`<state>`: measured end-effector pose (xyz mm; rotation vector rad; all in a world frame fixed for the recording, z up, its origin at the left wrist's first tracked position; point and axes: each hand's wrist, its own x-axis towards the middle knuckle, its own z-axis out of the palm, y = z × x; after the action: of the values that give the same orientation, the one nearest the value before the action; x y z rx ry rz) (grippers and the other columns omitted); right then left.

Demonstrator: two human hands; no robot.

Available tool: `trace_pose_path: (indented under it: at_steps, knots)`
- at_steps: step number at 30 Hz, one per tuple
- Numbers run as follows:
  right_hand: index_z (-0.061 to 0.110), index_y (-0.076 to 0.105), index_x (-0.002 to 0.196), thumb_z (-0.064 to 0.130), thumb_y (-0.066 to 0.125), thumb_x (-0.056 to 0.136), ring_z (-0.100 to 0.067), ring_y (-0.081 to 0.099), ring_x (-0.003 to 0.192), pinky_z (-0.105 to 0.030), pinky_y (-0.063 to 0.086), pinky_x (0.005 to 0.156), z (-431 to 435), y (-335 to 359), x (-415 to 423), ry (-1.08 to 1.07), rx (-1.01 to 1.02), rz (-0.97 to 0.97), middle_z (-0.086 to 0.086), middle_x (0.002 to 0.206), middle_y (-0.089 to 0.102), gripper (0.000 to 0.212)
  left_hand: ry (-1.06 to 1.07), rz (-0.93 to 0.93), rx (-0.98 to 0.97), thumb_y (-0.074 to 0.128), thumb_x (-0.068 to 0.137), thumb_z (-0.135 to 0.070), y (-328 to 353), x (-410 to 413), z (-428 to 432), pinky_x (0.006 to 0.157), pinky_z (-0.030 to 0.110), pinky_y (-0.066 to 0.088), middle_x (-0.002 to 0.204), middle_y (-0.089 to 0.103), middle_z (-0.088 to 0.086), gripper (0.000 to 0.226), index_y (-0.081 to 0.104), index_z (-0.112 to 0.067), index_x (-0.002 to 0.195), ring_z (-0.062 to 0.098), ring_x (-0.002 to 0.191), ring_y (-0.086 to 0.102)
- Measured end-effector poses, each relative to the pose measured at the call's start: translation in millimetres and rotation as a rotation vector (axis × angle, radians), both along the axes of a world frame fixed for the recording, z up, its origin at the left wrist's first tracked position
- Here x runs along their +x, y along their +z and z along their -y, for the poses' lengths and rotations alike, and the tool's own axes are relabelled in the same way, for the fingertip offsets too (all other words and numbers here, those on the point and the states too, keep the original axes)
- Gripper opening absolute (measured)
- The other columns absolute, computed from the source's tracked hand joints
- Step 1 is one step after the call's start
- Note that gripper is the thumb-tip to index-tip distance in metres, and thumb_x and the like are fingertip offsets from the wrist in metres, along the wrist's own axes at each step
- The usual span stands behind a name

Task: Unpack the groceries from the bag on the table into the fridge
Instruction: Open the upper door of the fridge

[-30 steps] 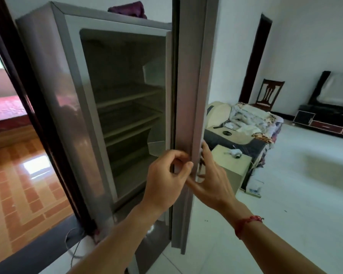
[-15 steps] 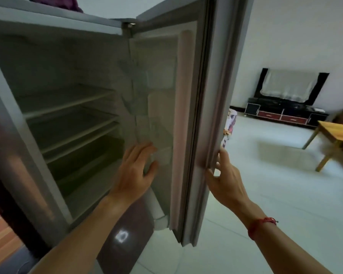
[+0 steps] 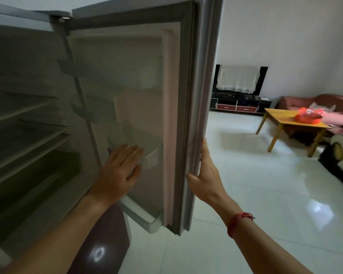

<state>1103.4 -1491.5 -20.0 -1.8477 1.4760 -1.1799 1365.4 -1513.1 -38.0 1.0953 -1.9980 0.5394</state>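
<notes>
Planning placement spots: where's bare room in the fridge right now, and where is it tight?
Cabinet shelves left of the hinge look bare. Door bins above the left hand look empty too. It is tight at the lower bin, where the left hand lies, and at the door edge, held by the right hand.

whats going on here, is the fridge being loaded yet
Not yet. A person stands at the open, empty grey fridge. The left hand lies flat against the inner side of the fridge door, by a clear door shelf, while the right hand grips the door's outer edge. The orange-red grocery bag sits on the wooden table across the room, so nothing is unpacked yet.
</notes>
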Motion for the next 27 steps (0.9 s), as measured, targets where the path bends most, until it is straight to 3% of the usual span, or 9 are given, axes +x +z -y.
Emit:
trace_pose_path:
  at_steps: [3,7,12,21,23,24,27]
  knots:
    - [0.046,-0.011,0.156,0.001,0.061,0.080,-0.026,0.029,0.150,-0.054,0.042,0.112,15.0,3.5,-4.6,-0.037,-0.002,0.056,0.003,0.166,0.021,0.114,0.017,0.045,-0.025,0.051,0.097,-0.025,0.5,-9.0,12.6,0.100,0.048,0.048,0.123,0.066,0.012,0.038,0.064,-0.007,0.128,0.039,0.115,0.057]
    - [0.053,-0.008,0.153,-0.007,0.060,0.077,-0.028,0.038,0.145,-0.054,0.047,0.108,39.5,7.1,-15.3,-0.089,0.052,0.103,-0.003,0.161,0.032,0.119,0.011,0.077,0.008,0.052,0.098,-0.026,-1.0,-23.4,33.2,0.100,0.050,0.046,0.125,0.064,0.013,0.040,0.061,-0.009,0.132,0.041,0.113,0.056]
    - [0.062,-0.007,0.147,0.003,0.054,0.072,-0.029,0.041,0.143,-0.052,0.045,0.110,73.9,12.8,-29.2,-0.135,0.084,0.136,-0.001,0.160,0.036,0.113,-0.022,0.103,0.004,0.054,0.094,-0.022,1.8,-43.8,55.1,0.103,0.051,0.044,0.130,0.062,0.012,0.043,0.059,-0.009,0.135,0.038,0.118,0.054]
    - [0.041,-0.006,0.159,-0.007,0.049,0.079,-0.035,0.040,0.142,-0.049,0.045,0.111,148.8,22.7,-50.2,-0.188,0.156,0.147,-0.007,0.163,0.029,0.108,0.027,0.130,0.023,0.055,0.091,-0.022,1.6,-85.5,101.3,0.105,0.051,0.045,0.132,0.060,0.013,0.048,0.056,-0.013,0.138,0.037,0.122,0.052]
    - [0.033,-0.003,0.161,-0.011,0.049,0.079,-0.033,0.033,0.146,-0.037,0.037,0.115,161.9,23.6,-50.8,-0.190,0.168,0.149,-0.007,0.164,0.026,0.106,0.074,0.142,0.030,0.055,0.088,-0.023,4.6,-97.4,110.8,0.101,0.049,0.048,0.131,0.061,0.012,0.051,0.057,-0.016,0.138,0.037,0.119,0.053]
    - [0.030,-0.001,0.161,-0.013,0.049,0.080,-0.032,0.034,0.145,-0.030,0.035,0.110,167.6,24.9,-50.8,-0.182,0.172,0.149,-0.008,0.163,0.027,0.104,0.095,0.149,0.041,0.054,0.087,-0.023,5.8,-102.9,116.5,0.099,0.049,0.048,0.130,0.061,0.012,0.052,0.056,-0.016,0.139,0.037,0.118,0.053]
    - [0.026,0.003,0.162,-0.014,0.049,0.085,-0.026,0.048,0.124,-0.027,0.043,0.098,188.6,27.3,-52.0,-0.153,0.188,0.170,-0.011,0.155,0.036,0.098,0.164,0.195,0.105,0.055,0.085,-0.025,6.4,-117.4,135.7,0.104,0.056,0.041,0.134,0.058,0.011,0.059,0.050,-0.019,0.144,0.039,0.121,0.052]
